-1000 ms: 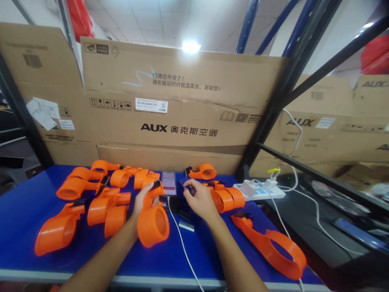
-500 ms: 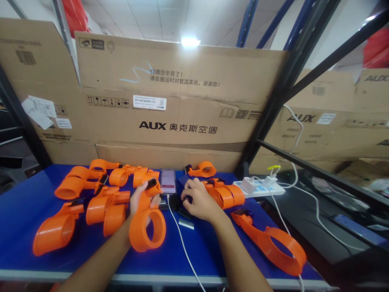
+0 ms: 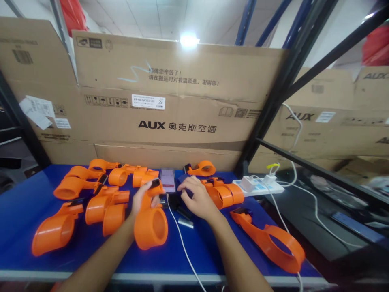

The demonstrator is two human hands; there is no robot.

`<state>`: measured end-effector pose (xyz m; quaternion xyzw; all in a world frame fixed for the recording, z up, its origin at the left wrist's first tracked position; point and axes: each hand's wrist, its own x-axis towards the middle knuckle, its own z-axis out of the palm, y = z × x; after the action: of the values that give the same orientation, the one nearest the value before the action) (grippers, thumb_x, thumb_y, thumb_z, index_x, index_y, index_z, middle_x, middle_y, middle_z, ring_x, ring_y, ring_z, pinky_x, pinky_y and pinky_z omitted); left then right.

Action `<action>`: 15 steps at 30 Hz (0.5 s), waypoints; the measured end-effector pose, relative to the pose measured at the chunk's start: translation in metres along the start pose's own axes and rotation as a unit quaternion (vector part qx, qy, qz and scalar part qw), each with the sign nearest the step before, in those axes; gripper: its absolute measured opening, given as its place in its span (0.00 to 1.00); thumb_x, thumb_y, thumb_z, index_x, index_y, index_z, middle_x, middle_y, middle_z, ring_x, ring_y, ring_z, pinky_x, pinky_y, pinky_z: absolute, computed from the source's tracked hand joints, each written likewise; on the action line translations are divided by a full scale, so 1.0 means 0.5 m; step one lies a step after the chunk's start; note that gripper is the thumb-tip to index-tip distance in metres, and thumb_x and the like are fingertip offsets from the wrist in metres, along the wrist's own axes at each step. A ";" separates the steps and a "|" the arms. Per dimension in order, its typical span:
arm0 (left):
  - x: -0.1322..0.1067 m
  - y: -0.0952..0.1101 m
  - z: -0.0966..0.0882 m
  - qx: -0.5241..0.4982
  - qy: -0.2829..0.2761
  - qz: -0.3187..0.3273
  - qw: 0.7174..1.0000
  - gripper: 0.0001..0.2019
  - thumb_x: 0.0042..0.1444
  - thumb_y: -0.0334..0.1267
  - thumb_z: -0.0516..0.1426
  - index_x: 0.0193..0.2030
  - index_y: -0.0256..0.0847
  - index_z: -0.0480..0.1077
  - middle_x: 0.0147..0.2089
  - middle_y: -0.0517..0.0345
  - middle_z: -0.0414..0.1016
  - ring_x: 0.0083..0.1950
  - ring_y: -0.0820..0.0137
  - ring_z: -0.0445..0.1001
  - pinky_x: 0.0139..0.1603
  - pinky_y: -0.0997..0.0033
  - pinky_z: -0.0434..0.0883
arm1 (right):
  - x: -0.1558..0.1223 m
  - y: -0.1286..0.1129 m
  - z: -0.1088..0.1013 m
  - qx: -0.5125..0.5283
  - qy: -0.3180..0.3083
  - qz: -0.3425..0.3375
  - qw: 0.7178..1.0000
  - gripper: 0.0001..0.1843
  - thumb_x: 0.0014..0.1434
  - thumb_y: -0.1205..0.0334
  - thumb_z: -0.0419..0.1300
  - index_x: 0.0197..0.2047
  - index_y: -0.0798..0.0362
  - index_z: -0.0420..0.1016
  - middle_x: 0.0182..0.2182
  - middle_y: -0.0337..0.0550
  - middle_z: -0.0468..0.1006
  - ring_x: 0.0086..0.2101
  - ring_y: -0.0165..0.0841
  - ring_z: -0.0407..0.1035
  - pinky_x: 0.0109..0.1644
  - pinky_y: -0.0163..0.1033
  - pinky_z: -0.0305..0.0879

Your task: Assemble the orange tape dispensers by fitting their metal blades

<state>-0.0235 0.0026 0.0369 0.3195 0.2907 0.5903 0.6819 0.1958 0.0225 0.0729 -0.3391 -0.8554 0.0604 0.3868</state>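
My left hand (image 3: pixel 143 198) grips the narrow stem of an orange plastic cuff (image 3: pixel 151 225), whose wide ring faces me over the blue table (image 3: pixel 24 207). My right hand (image 3: pixel 196 199) rests just to its right, fingers curled down on a small black part (image 3: pixel 175 201) next to a phone (image 3: pixel 168 180) with a lit screen. A white cable (image 3: pixel 181 243) runs from the phone toward me. Whether the right fingers pinch the black part is hidden.
Several more orange cuffs (image 3: pixel 75 184) lie at left, two (image 3: pixel 226 194) right of my hand, and an opened one (image 3: pixel 270 241) at the front right. A small grey block (image 3: pixel 185 222) lies below my right hand. A white power strip (image 3: pixel 258 185) sits at right. Cardboard boxes (image 3: pixel 170 101) wall the back.
The orange cuff in my left hand has turned, its ring tilting and dropping slightly. My right hand came down from a raised pinch onto the black part by the phone.
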 end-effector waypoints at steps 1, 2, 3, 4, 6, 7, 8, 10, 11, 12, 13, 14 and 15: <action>0.002 -0.003 0.001 0.033 -0.001 0.003 0.999 0.19 0.57 0.53 0.60 0.28 0.37 0.74 0.13 0.61 0.65 0.14 0.75 0.60 0.18 0.74 0.60 | 0.001 -0.003 0.001 0.025 0.013 0.005 1.000 0.09 0.65 0.69 0.56 0.39 0.50 0.77 0.36 0.44 0.77 0.40 0.39 0.68 0.49 0.47 0.65; 0.003 -0.006 0.004 0.063 0.001 0.018 0.998 0.19 0.57 0.52 0.61 0.29 0.36 0.75 0.12 0.62 0.63 0.14 0.75 0.59 0.17 0.74 0.59 | 0.001 -0.007 0.002 0.048 0.020 0.011 0.999 0.09 0.66 0.68 0.56 0.44 0.50 0.77 0.37 0.44 0.78 0.40 0.39 0.69 0.49 0.48 0.65; 0.003 -0.010 0.007 0.089 0.009 0.038 0.995 0.18 0.55 0.51 0.62 0.30 0.36 0.75 0.13 0.63 0.64 0.14 0.76 0.59 0.17 0.75 0.58 | 0.001 -0.011 0.003 0.069 0.022 0.016 0.997 0.10 0.68 0.65 0.56 0.48 0.49 0.77 0.38 0.44 0.78 0.41 0.39 0.70 0.50 0.48 0.66; 0.003 -0.014 0.011 0.115 0.020 0.057 0.991 0.17 0.54 0.51 0.64 0.32 0.36 0.76 0.14 0.63 0.65 0.14 0.77 0.59 0.17 0.75 0.57 | 0.002 -0.014 0.005 0.085 0.019 0.019 0.996 0.12 0.68 0.63 0.57 0.53 0.48 0.76 0.40 0.45 0.78 0.42 0.39 0.71 0.50 0.48 0.67; 0.000 -0.021 0.017 0.155 0.034 0.080 0.984 0.16 0.53 0.50 0.65 0.34 0.37 0.76 0.17 0.63 0.68 0.14 0.78 0.58 0.16 0.76 0.54 | 0.003 -0.020 0.008 0.107 0.001 0.014 0.994 0.16 0.68 0.60 0.59 0.59 0.47 0.74 0.43 0.46 0.79 0.44 0.40 0.72 0.51 0.49 0.68; -0.001 -0.024 0.019 0.168 0.035 0.086 0.981 0.16 0.52 0.50 0.65 0.34 0.37 0.76 0.18 0.63 0.69 0.14 0.79 0.58 0.15 0.76 0.53 | 0.003 -0.022 0.010 0.112 -0.008 0.009 0.994 0.18 0.68 0.59 0.60 0.60 0.46 0.74 0.45 0.46 0.79 0.45 0.41 0.72 0.52 0.49 0.69; -0.002 -0.026 0.020 0.178 0.033 0.089 0.980 0.16 0.52 0.50 0.65 0.34 0.37 0.76 0.19 0.63 0.70 0.14 0.79 0.58 0.15 0.76 0.52 | 0.004 -0.023 0.011 0.114 -0.015 0.003 0.993 0.18 0.67 0.58 0.61 0.59 0.46 0.75 0.46 0.47 0.79 0.45 0.41 0.72 0.52 0.49 0.69; -0.002 -0.028 0.019 0.189 0.026 0.094 0.977 0.16 0.52 0.51 0.66 0.33 0.37 0.76 0.20 0.63 0.70 0.15 0.79 0.58 0.15 0.76 0.52 | 0.004 -0.023 0.014 0.116 -0.023 -0.004 0.993 0.17 0.67 0.57 0.62 0.58 0.46 0.77 0.46 0.47 0.80 0.45 0.41 0.72 0.53 0.50 0.69; 0.000 -0.029 0.018 0.193 0.023 0.094 0.976 0.16 0.52 0.51 0.66 0.33 0.37 0.76 0.21 0.63 0.70 0.15 0.79 0.59 0.15 0.76 0.53 | 0.004 -0.022 0.015 0.117 -0.022 -0.005 0.993 0.18 0.66 0.57 0.63 0.58 0.47 0.77 0.45 0.47 0.80 0.45 0.41 0.72 0.53 0.50 0.69; 0.002 -0.030 0.015 0.197 0.021 0.095 0.976 0.17 0.52 0.51 0.66 0.34 0.37 0.76 0.21 0.63 0.70 0.15 0.80 0.59 0.15 0.76 0.52 | 0.004 -0.021 0.016 0.118 -0.020 -0.006 0.993 0.19 0.66 0.57 0.63 0.59 0.46 0.76 0.46 0.47 0.79 0.45 0.41 0.73 0.53 0.50 0.70; 0.004 -0.031 0.013 0.201 0.018 0.094 0.975 0.17 0.52 0.52 0.66 0.35 0.37 0.76 0.22 0.63 0.70 0.15 0.80 0.58 0.15 0.77 0.52 | 0.004 -0.019 0.016 0.120 -0.019 -0.007 0.993 0.20 0.66 0.57 0.63 0.60 0.46 0.76 0.46 0.47 0.79 0.46 0.41 0.73 0.54 0.50 0.70; 0.006 -0.032 0.011 0.207 0.014 0.092 0.974 0.17 0.52 0.52 0.66 0.36 0.37 0.76 0.22 0.63 0.71 0.15 0.80 0.58 0.15 0.77 0.52 | 0.004 -0.018 0.017 0.121 -0.021 -0.011 0.992 0.20 0.66 0.58 0.63 0.61 0.45 0.76 0.47 0.47 0.79 0.46 0.41 0.73 0.54 0.50 0.70; 0.008 -0.034 0.009 0.212 0.010 0.089 0.973 0.18 0.53 0.52 0.66 0.37 0.38 0.77 0.23 0.63 0.71 0.15 0.80 0.58 0.15 0.76 0.52 | 0.003 -0.017 0.018 0.121 -0.023 -0.015 0.992 0.20 0.67 0.58 0.63 0.61 0.44 0.76 0.47 0.47 0.79 0.47 0.41 0.73 0.54 0.50 0.70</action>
<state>-0.0091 0.0047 0.0265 0.4760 0.3862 0.5766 0.5402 0.1840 0.0185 0.0708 -0.2757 -0.8556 0.1652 0.4058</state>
